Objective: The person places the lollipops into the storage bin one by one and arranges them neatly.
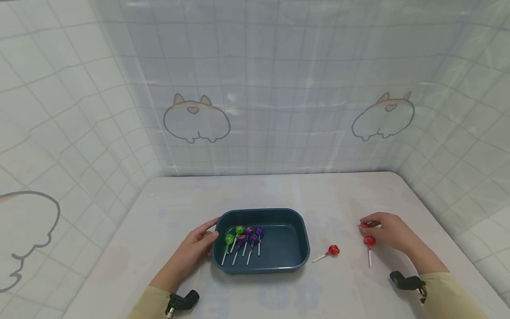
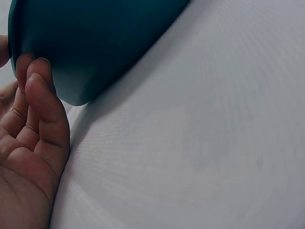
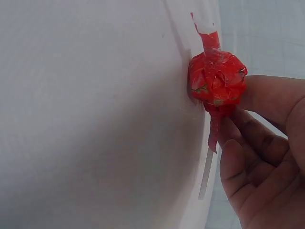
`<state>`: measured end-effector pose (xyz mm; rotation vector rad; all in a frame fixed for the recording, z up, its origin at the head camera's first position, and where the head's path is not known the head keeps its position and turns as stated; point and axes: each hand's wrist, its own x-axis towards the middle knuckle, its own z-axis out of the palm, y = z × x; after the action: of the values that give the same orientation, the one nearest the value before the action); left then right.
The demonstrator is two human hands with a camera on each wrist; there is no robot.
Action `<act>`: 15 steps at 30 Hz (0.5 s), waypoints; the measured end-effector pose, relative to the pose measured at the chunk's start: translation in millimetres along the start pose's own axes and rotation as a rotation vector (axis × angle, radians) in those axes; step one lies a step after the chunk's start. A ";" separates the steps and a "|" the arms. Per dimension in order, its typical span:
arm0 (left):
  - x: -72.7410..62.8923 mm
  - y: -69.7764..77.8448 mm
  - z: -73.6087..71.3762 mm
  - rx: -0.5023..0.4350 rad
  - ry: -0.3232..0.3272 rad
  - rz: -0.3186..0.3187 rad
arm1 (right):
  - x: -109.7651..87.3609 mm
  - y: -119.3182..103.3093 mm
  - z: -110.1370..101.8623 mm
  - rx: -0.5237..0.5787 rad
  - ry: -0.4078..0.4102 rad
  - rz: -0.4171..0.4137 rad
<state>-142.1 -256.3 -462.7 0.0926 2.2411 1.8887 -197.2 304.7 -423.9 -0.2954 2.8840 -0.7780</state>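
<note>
My left hand (image 1: 193, 248) holds the left end of a dark teal tray (image 1: 275, 268), thumb at the rim and fingers along the outer wall. In the left wrist view, curled fingers (image 2: 40, 95) lie against the tray wall (image 2: 71, 86). Inside the tray's left half lie two green lollipops (image 1: 229, 239) and several purple ones (image 1: 253, 238), sticks toward me. At the right, my right hand (image 1: 392, 230) pinches a red lollipop (image 1: 363, 225), mostly hidden by the fingers. Just in front of that hand lies another red lollipop (image 1: 369, 240), large in the right wrist view.
A third red lollipop (image 1: 334, 250) lies between the tray and my right hand, its stick pointing toward the tray. The white tabletop (image 1: 255, 190) meets a tile-patterned curtain (image 1: 279, 133) at the back and sides.
</note>
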 end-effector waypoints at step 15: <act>-1.5 5.9 -0.6 0.005 -0.020 0.002 | 4.7 -5.4 2.4 -0.051 0.028 -0.064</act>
<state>-141.3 -256.1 -456.7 0.1141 2.2337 1.8754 -200.5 297.8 -423.6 -0.3882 2.9371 -0.7244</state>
